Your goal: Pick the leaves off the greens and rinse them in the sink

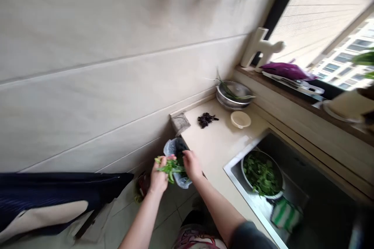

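Observation:
Green leafy stems [169, 168] are gripped in my left hand [159, 177], leaves hanging to the right. My right hand [193, 166] is close beside them with its fingers curled together; what they hold, if anything, I cannot make out. Both hands are over a waste bin [184, 182] lined with a clear plastic bag, at the end of the counter. Something dark shows inside the bin, partly hidden by the hands and greens. In the sink, a round bowl [283, 192] holds more green leaves [260, 173].
On the counter [210, 144] lie a dark shrivelled heap [206, 120], a small cream bowl [240, 119] and a metal basin [230, 103] with green stalks. A green-and-white cloth [285, 214] lies in the sink [251, 208]. Dark fabric [58, 190] is at the left.

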### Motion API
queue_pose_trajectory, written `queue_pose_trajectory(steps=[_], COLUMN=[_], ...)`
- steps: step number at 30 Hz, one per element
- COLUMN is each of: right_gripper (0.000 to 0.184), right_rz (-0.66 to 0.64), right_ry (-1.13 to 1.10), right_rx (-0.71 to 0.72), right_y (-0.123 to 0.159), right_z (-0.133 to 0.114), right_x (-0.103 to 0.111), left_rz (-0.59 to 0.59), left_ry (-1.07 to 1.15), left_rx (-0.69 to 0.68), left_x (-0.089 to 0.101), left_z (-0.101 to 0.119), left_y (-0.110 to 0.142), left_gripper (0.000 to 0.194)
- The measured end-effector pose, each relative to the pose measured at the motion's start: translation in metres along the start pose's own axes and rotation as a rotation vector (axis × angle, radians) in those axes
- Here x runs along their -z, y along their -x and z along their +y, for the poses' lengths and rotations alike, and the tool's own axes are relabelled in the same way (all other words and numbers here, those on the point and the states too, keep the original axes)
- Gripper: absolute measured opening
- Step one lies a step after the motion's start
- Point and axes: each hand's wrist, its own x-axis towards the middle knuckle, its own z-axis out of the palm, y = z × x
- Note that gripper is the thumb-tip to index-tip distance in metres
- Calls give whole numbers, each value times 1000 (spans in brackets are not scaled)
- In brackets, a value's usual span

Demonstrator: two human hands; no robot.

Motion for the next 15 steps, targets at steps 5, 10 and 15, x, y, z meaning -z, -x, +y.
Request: queue_pose_trajectory(steps=[5, 10, 15], right_gripper=[20, 26, 10], right_rz=[-269, -109, 232], right_ry=[262, 144, -106], right_rx=[-78, -148, -379], right_y=[1, 55, 171], right_z=[4, 32, 101], right_x=[-8, 34, 106], left_rz=[30, -269, -669], left_ry=[-101, -208, -437], left_rx=[87, 225, 237], left_x=[1, -69, -173], left_z=[-6, -39, -118], left_y=[-12, 3, 33], left_gripper=[31, 40, 27])
